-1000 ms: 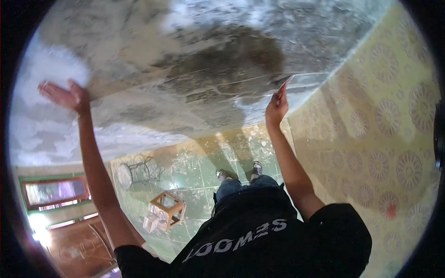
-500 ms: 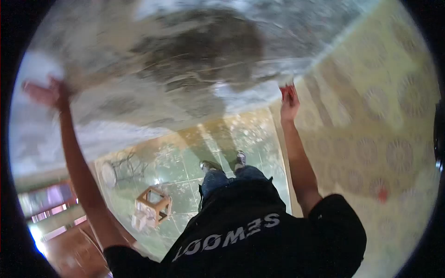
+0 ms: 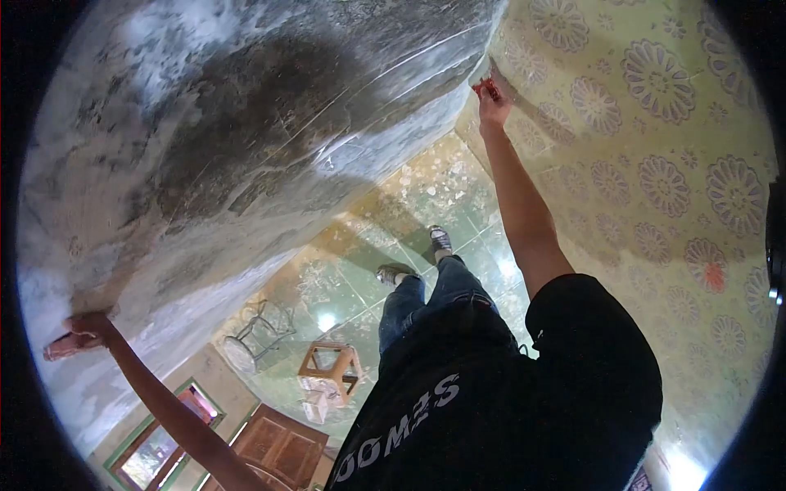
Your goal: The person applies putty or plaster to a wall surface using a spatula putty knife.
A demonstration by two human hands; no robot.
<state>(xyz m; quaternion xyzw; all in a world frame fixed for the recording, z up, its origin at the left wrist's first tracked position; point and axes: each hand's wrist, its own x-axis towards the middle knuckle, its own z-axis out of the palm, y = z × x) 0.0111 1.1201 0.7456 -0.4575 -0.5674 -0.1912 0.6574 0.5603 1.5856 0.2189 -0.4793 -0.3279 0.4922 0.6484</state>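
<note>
My right hand [image 3: 493,108] is raised to the corner where two walls meet. Its fingers are closed round a small red object [image 3: 489,87], mostly hidden by the grip, right at the edge of the grey wall [image 3: 246,106]. Low at the far left, my left hand [image 3: 80,335] has its fingers stretched out against the same wall and holds nothing. That wall is rough and blotchy, with dark patches, pale smears and long scratch lines. Beside my right arm stands a yellow-green wall [image 3: 610,155] with a raised flower pattern.
A wooden stool [image 3: 330,366] stands on the green tiled floor [image 3: 327,282], a pale container [image 3: 314,407] beside it. Near the wall is a round-seated metal stool [image 3: 240,353]. Pale flecks litter the floor. A brown wooden door [image 3: 278,446] and green-framed window [image 3: 151,454] are behind.
The view has turned, and the wall corner shows more sharply. My right hand appears higher, still gripping the red object. In the picture my left hand has dropped much lower along the wall.
</note>
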